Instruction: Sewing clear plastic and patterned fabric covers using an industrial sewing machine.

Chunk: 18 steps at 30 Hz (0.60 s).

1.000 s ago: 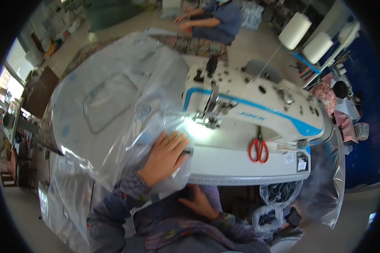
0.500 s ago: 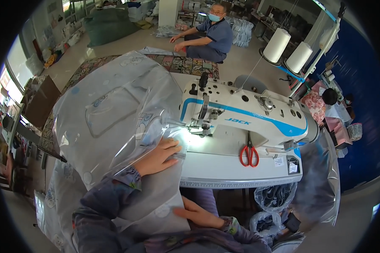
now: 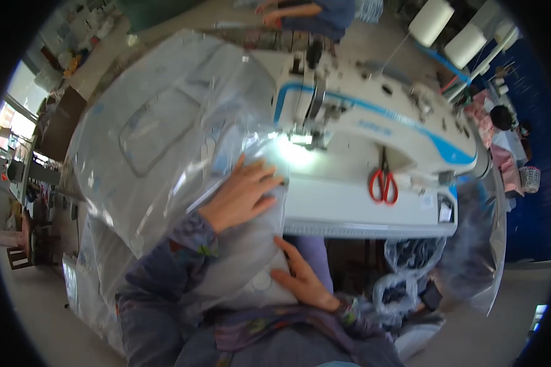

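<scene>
A large sheet of clear plastic (image 3: 159, 134) with a stitched rectangular panel lies heaped over the left of the sewing table. My left hand (image 3: 242, 194) presses flat on the plastic, fingers spread, just left of the lit needle area (image 3: 297, 144). Below the table edge, my right hand (image 3: 303, 278) holds the lower part of the plastic against my lap. The white and blue sewing machine (image 3: 373, 107) stands across the table behind my hands.
Red-handled scissors (image 3: 382, 183) lie on the machine bed to the right. Two white thread cones (image 3: 450, 33) stand at the back right. More clear plastic bags (image 3: 471, 244) hang at the right of the table. A person (image 3: 306, 12) sits on the floor behind.
The view has shifted closer over the machine. My left hand has stayed flat on the plastic by the needle, and my right hand has moved up along the plastic's lower edge.
</scene>
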Motion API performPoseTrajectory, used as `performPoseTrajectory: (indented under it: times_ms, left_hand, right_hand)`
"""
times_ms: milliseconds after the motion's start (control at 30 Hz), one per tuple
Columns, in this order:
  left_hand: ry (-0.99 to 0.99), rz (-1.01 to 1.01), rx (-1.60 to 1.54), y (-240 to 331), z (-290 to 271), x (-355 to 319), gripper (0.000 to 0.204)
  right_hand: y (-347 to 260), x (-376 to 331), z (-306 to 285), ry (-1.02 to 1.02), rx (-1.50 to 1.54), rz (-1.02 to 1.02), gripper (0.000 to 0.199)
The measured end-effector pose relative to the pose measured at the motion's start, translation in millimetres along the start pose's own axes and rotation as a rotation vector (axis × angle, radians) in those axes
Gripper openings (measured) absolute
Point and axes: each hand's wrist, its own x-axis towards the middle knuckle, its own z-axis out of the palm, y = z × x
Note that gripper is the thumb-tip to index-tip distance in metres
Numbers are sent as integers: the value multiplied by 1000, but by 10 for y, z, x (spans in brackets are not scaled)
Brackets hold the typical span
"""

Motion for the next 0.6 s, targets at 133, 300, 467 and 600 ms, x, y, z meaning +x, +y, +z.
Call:
performPoseTrajectory:
  times_ms: [133, 300, 467, 600]
  left_hand:
    - [69, 49, 23, -80, -50, 170, 49]
    - [142, 74, 72, -154, 27, 244, 43]
    - [475, -81, -550, -418, -46, 264, 34]
    - [837, -519, -1587, -973, -223, 362, 43]
  right_hand:
    - [-128, 119, -38, 81, -235, -16, 72]
    - [-111, 178, -126, 51, 197, 111, 72]
    - [-51, 317, -192, 47, 73, 29, 73]
    - [32, 390, -99, 75, -151, -186, 74]
